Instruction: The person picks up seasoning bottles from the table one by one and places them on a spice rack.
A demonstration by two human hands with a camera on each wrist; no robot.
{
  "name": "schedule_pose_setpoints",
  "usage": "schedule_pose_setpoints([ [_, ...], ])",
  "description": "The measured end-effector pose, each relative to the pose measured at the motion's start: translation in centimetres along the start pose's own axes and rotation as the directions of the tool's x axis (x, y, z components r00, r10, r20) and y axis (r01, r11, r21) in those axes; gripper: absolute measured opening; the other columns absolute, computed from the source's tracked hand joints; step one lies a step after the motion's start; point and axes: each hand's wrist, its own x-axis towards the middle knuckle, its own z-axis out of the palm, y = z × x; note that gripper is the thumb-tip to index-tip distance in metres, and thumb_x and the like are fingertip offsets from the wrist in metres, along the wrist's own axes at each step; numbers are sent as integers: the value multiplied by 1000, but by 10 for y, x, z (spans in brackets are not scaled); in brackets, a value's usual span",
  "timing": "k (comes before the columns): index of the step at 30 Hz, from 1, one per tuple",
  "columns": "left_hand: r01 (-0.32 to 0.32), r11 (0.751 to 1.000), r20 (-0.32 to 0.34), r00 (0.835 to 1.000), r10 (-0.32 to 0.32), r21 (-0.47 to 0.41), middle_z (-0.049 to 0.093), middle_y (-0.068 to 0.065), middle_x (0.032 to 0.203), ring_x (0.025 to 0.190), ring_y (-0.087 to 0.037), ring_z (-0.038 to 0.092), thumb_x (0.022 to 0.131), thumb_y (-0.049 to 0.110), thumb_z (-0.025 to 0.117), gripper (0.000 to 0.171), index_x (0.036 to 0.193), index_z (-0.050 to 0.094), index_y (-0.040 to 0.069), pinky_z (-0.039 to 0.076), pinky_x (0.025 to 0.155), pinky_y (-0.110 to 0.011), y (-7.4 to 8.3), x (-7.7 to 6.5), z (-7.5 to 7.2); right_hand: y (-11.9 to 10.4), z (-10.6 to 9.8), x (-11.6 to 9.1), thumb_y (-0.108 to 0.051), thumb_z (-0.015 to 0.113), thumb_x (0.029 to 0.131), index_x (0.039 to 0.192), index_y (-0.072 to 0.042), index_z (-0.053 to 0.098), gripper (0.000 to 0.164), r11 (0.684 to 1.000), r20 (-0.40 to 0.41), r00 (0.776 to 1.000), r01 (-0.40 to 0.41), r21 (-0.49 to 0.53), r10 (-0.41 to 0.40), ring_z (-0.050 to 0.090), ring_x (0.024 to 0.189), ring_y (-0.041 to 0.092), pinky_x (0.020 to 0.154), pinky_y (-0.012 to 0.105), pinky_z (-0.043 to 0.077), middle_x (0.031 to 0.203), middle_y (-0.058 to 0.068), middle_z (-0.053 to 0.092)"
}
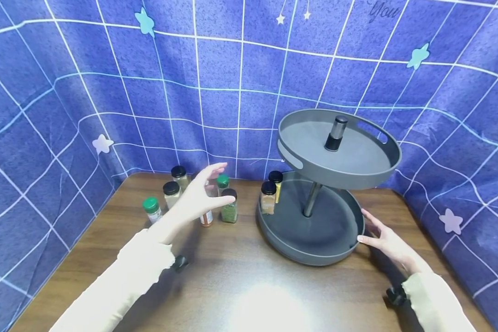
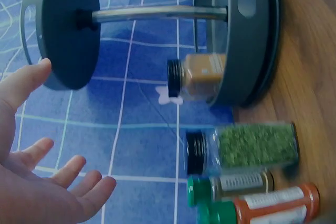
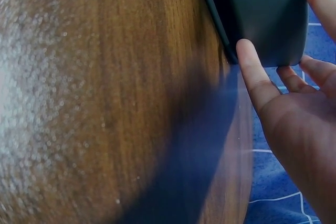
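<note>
My left hand (image 1: 203, 196) hovers over the spice jars on the left, fingers spread and holding nothing. Nearest it are a black-lidded jar of green flakes (image 1: 229, 212), a green-capped jar (image 1: 222, 181) behind that, and an orange-red spice bottle (image 1: 206, 218), partly covered by the hand. My right hand (image 1: 388, 242) touches the outer wall of a grey two-tier turntable (image 1: 307, 258) with extended fingers. On its lower tier, at the left rim, stand a tan spice jar (image 1: 268, 200) and a yellow spice jar (image 1: 277, 186) behind it, both black-lidded.
Left of my left forearm stand a green-capped jar (image 1: 152, 208) and two black-lidded jars, one pale (image 1: 172, 194) and one behind it (image 1: 180, 176). The turntable's upper tier (image 1: 357, 161) overhangs the lower one. A blue checked cloth (image 1: 216, 106) surrounds the wooden table (image 1: 216, 276).
</note>
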Motion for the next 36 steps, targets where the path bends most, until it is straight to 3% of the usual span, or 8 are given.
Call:
schedule_pose_setpoints([
  [4, 10, 1000, -14, 1000, -10, 0, 46, -6, 141, 132, -25, 38, 74, 23, 81, 79, 141, 40, 20, 35, 106, -48, -10, -11, -12, 1, 0, 1, -14, 65, 89, 151, -9, 14, 81, 1000, 1, 1000, 3, 10, -3, 41, 126, 20, 89, 6, 34, 142, 31, 36],
  [9, 12, 1000, -58, 998, -13, -12, 46, -9, 139, 129, -28, 41, 74, 19, 81, 79, 142, 39, 18, 36, 104, -52, -24, -22, -19, 4, 0, 0, -17, 65, 89, 152, -11, 13, 81, 1000, -1, 1000, -15, -2, 15, 40, 127, 24, 89, 6, 33, 143, 31, 35],
  [14, 15, 998, -86, 996, -20, -62, 45, -8, 140, 130, -34, 39, 75, 14, 80, 78, 141, 40, 17, 35, 105, -53, -41, -29, -20, 4, 1, 0, -18, 65, 89, 152, -13, 14, 81, 1000, -7, 1000, -29, 3, 29, 40, 127, 20, 89, 5, 32, 143, 30, 36],
  [18, 33, 998, -111, 993, -40, -57, 46, -6, 140, 132, -31, 38, 75, 13, 80, 77, 141, 40, 17, 35, 105, -52, -52, -34, -19, 4, 1, 0, -17, 65, 90, 151, -11, 14, 81, 1000, -3, 1000, -12, 10, 12, 42, 125, 16, 89, 5, 33, 142, 31, 35],
  [24, 93, 981, -114, 987, -113, -168, 44, -17, 139, 129, -37, 38, 77, 6, 77, 77, 142, 37, 13, 37, 103, -53, -62, -40, -19, 5, 1, 0, -16, 65, 89, 151, -11, 15, 81, 1000, -12, 1000, -9, 5, 9, 43, 120, 5, 89, 6, 34, 141, 30, 38],
  [27, 114, 977, -116, 984, -136, -181, 44, -20, 138, 129, -37, 40, 77, 4, 76, 78, 143, 35, 9, 40, 101, -53, -70, -42, -19, 5, 1, 0, -16, 65, 89, 151, -10, 15, 80, 1000, -12, 1000, -3, 8, 3, 42, 119, 0, 89, 5, 33, 139, 32, 39],
  [30, 133, 973, -105, 982, -154, -187, 42, -21, 139, 129, -37, 40, 77, 5, 77, 79, 144, 34, 9, 44, 98, -45, -80, -44, -20, 5, 1, -1, -16, 65, 89, 151, -9, 14, 80, 1000, -5, 1000, 1, 8, -1, 41, 117, -6, 88, 4, 33, 139, 34, 39],
  [36, 158, 953, -87, 979, -186, -258, 36, -26, 143, 131, -43, 36, 78, 0, 73, 77, 143, 30, 1, 46, 87, -15, -81, -50, -19, 5, 1, -1, -15, 64, 90, 151, -10, 14, 80, 1000, 2, 1000, -3, 16, 3, 39, 114, -12, 88, 3, 32, 140, 34, 38],
])
